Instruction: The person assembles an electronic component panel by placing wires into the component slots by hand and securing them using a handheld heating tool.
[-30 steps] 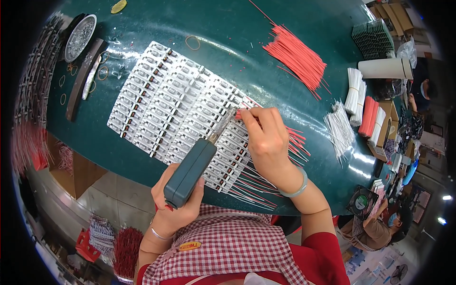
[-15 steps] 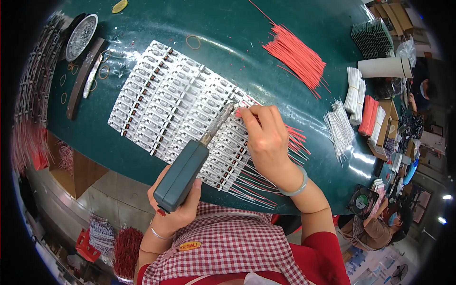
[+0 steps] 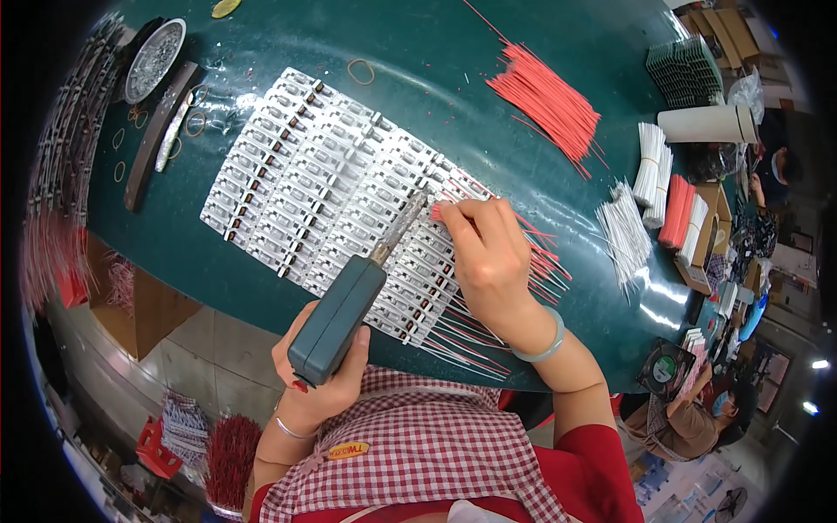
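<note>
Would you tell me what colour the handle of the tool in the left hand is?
Dark grey-green: the tool handle in the left hand, seen in the head view.

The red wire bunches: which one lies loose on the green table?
The big fan of red wires at the top; the other red bundle sits tied at the right edge.

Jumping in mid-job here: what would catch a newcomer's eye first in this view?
Probably the big sheet of small white parts laid in rows across the middle of the dark green table. At its near right edge the left hand holds a grey-green soldering iron, tip toward the right hand pinching a red wire. A loose bundle of red wires lies upper right.
</note>
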A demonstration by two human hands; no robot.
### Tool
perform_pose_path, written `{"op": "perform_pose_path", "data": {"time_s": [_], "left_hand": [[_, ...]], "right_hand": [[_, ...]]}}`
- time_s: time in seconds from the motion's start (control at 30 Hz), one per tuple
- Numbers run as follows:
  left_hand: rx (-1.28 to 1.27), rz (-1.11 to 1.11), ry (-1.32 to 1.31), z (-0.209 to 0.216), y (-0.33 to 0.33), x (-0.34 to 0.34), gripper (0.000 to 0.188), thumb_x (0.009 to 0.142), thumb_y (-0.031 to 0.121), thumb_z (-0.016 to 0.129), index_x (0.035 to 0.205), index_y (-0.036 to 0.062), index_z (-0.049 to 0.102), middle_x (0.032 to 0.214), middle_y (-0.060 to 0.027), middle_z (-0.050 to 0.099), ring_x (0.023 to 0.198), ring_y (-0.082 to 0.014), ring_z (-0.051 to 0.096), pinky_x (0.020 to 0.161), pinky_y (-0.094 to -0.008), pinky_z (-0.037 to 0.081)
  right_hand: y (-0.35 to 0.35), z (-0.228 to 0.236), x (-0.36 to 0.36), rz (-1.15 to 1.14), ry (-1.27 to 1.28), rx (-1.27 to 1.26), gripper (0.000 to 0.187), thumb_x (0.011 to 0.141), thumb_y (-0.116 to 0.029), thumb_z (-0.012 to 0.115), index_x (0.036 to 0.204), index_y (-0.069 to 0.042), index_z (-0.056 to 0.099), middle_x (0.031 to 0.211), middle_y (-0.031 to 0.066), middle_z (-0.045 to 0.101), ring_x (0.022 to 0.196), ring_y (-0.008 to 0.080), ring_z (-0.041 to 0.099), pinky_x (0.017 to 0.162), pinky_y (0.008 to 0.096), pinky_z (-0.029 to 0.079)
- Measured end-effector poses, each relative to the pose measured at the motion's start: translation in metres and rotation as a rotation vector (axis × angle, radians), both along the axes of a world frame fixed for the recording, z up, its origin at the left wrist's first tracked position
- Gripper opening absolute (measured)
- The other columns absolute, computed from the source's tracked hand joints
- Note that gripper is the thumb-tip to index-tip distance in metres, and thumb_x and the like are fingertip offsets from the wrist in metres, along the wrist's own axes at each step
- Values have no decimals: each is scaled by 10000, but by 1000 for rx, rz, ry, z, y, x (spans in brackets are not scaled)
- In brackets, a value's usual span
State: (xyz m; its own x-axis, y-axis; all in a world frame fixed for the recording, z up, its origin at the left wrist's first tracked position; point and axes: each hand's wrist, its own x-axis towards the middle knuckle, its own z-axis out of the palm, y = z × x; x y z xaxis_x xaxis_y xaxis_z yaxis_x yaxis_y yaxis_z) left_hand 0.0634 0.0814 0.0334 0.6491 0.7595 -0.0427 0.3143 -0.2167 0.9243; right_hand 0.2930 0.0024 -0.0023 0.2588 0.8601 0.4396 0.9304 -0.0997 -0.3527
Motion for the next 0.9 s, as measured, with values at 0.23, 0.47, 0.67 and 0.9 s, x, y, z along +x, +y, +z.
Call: {"op": "perform_pose_path", "data": {"time_s": [0.23, 0.47, 0.67, 0.9], "left_hand": [[28, -46, 35, -1, 1, -1, 219, 783, -72, 747, 997, -65, 706, 936, -140, 696, 715, -202, 679, 648, -284, 538], [50, -55, 15, 1, 2, 3, 207, 778, -78, 745, 978, -46, 702, 919, -139, 691, 722, -211, 674, 653, -291, 538], [53, -75, 56, -1, 1, -3, 179, 778, -67, 747, 950, -47, 701, 904, -134, 687, 694, -210, 668, 628, -294, 537], [81, -19, 27, 2, -2, -6, 215, 781, -39, 757, 992, -55, 717, 907, -145, 706, 696, -214, 691, 635, -288, 551]], "right_hand": [[0, 1, -1, 6, -12, -51, 394, 701, 37, 644, 1091, 87, 663, 975, 145, 606, 863, 295, 580, 695, 375, 508], [0, 1, -1, 5, -34, -74, 392, 710, 25, 636, 1095, 97, 662, 982, 152, 601, 871, 296, 577, 696, 371, 509], [3, 4, -2, 9, -42, -83, 375, 723, 13, 634, 1086, 99, 663, 971, 152, 594, 870, 294, 572, 695, 366, 508], [2, 4, -3, 3, -58, -79, 363, 722, 5, 636, 1074, 87, 666, 970, 146, 594, 877, 291, 573, 704, 365, 511]]}}
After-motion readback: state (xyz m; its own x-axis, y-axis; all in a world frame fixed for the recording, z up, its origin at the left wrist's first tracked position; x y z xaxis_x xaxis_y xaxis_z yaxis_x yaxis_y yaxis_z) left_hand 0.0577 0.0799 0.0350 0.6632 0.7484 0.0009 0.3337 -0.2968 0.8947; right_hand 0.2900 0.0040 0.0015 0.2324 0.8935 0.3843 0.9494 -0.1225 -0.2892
